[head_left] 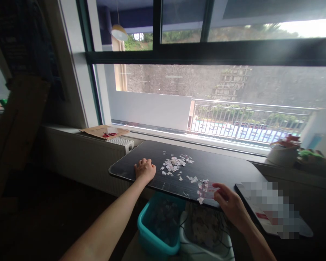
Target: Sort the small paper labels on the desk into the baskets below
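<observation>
My left hand (145,169) rests palm down near the left front edge of the black tabletop (220,163), its fingers bent but apart and holding nothing visible. To its right lies a loose heap of small white paper scraps (174,164). More paper scraps (203,186) trail toward the front edge, a few of them at the very rim. Just right of that trail is my right hand (226,199), its index finger extended and the other fingers partly curled. A faint pinkish patch shows between the scraps and its fingertips; I cannot tell what it is.
Below the front edge stand a teal bin (143,224) and a pale bin (188,239) with scraps inside. A flat board-like item (263,217) lies at the right. Red-handled scissors (109,135) sit on brown paper (93,131) by the window; a potted plant (284,154) stands right.
</observation>
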`<state>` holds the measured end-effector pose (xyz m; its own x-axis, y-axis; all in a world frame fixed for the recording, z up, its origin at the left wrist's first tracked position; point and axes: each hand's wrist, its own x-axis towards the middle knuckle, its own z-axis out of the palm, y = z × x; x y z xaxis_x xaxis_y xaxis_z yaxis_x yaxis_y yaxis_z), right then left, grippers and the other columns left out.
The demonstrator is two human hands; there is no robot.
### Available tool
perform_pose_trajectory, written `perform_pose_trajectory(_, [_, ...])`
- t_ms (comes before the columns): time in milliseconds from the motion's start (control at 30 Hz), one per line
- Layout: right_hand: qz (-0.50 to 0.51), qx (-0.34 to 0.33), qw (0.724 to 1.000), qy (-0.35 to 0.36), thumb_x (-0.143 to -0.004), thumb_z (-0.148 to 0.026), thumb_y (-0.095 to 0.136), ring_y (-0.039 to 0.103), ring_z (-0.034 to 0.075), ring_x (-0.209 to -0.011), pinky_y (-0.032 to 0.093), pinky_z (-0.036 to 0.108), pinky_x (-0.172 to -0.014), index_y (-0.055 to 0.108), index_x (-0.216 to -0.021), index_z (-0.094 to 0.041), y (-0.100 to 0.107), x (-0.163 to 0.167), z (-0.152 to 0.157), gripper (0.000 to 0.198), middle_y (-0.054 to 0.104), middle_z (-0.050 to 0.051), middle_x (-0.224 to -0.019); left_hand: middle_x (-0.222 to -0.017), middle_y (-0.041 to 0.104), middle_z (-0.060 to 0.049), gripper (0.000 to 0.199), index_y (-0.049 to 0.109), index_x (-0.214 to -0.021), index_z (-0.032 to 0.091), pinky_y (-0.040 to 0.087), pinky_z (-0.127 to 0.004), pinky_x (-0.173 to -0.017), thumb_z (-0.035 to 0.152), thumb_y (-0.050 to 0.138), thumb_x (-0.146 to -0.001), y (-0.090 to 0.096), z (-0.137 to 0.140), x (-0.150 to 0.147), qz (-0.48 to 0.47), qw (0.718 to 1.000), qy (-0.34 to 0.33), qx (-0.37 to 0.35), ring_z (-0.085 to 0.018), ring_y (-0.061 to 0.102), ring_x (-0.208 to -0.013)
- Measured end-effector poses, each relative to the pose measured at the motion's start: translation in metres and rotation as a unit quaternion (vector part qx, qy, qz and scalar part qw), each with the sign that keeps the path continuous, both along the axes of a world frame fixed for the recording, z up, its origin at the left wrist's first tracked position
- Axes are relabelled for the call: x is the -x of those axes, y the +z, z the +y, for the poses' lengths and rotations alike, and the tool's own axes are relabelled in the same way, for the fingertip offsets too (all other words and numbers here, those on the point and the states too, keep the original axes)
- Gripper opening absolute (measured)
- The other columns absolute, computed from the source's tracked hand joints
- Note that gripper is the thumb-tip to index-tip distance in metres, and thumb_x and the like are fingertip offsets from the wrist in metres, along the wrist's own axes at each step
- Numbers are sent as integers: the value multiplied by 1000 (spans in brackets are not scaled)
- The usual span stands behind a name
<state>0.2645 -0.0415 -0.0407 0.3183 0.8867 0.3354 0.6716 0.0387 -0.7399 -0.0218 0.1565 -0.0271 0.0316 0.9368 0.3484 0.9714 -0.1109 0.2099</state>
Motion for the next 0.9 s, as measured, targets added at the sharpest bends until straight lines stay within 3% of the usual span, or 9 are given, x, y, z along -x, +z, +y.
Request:
perform_pose_trajectory(133, [13,-20,999,-24,-78,-42,52,65,19,-71,50,29,-68,63,-107,-16,-4,-8,-1,41,69,5,-78,-110,57,-14,31,60,-100,18,33,-49,-91,29,37,-83,3,-4,-1,9,1000,-5,-15,-30,48,-107])
perform_pose_trajectory(300, [65,-6,998,16,-77,-39,53,64,18,-69,50,28,-66,63,-102,-15,-3,-4,-4,37,67,4,-75,-109,57,-12,30,57,-105,19,31,-44,-93,22,39,-82,6,-9,-4,30,996,-53,-70,-27,51,-103])
perform_pose_trajectory(500, [81,-19,996,27,-76,-37,55,62,16,-66,49,26,-63,63,-102,-16,4,-3,-9,35,66,2,-72,-100,63,-11,35,50,-117,16,38,-39,-83,18,37,-84,5,-10,-4,30,995,-68,-66,-25,58,-94])
perform_pose_trajectory(700, [56,-16,998,27,-76,-37,56,62,16,-66,49,26,-63,63,-100,-18,3,-6,-16,31,66,2,-75,-75,68,-6,32,51,-113,14,40,-38,-76,16,34,-86,3,-9,-3,43,995,-75,-46,-22,63,-72])
perform_pose_trajectory(900, [61,-11,998,18,-78,-38,55,64,17,-70,50,26,-67,61,-103,-19,7,-6,-30,31,66,1,-77,-75,69,-6,32,52,-111,15,40,-36,-75,16,32,-87,0,-7,-1,25,995,-89,-44,-21,64,-69])
